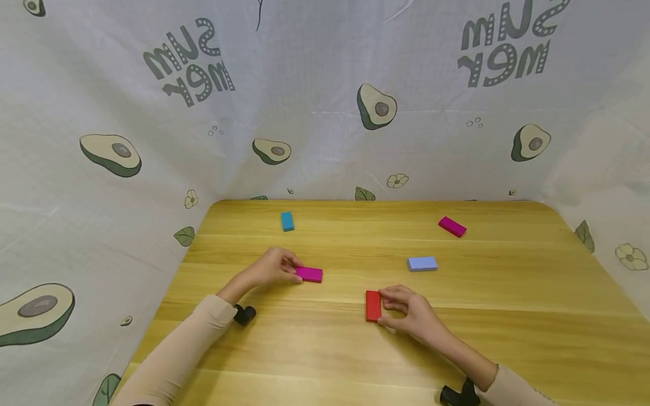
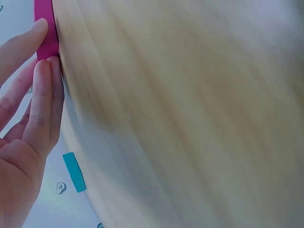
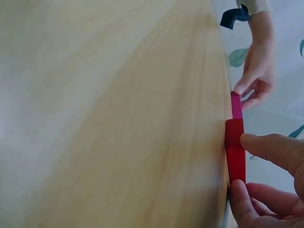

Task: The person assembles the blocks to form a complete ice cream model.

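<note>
My left hand [image 1: 276,266] pinches the left end of a magenta block [image 1: 310,274] that lies flat on the table. In the left wrist view, the thumb touches one side of that block [image 2: 46,40] and the fingertips are at its end. Closer to me and further right, my right hand [image 1: 413,313] holds a red block [image 1: 373,306] by its right side. Thumb and fingertips grip this red block [image 3: 235,152] near opposite ends in the right wrist view. The red block lies with its long side pointing away from me.
On the wooden table [image 1: 325,349], a blue block [image 1: 287,221] lies at the back left. A periwinkle block [image 1: 422,264] is right of centre, with a second magenta block [image 1: 452,226] behind it. A patterned cloth [image 1: 315,101] hangs along the back and sides.
</note>
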{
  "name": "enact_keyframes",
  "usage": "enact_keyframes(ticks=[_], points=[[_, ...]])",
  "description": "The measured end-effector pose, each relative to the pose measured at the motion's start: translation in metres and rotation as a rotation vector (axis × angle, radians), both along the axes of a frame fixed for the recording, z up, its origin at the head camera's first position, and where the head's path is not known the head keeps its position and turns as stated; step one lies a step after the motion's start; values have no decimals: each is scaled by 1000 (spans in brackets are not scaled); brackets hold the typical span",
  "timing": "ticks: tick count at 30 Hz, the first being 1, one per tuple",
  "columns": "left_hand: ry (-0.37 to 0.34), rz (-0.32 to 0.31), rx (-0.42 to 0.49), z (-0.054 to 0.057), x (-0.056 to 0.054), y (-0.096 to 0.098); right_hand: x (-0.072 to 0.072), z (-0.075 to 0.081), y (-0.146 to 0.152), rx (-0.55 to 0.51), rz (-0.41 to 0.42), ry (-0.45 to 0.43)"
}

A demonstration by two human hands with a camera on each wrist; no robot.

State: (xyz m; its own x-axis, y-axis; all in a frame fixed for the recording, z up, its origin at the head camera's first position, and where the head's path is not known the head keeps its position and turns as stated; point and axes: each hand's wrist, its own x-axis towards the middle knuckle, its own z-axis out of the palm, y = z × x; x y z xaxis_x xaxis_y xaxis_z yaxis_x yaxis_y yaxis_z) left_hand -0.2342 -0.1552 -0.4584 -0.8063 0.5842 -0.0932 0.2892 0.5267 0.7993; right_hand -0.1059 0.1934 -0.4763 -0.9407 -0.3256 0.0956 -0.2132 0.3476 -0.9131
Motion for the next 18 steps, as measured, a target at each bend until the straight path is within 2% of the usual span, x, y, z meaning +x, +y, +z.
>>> enact_keyframes(ticks=[8,18], points=[[15,-28,6,-1,-2,10,0,-1,-1,1,-5,2],[27,-24,-6,-1,0,21,-2,2,-3,24,-4,3]])
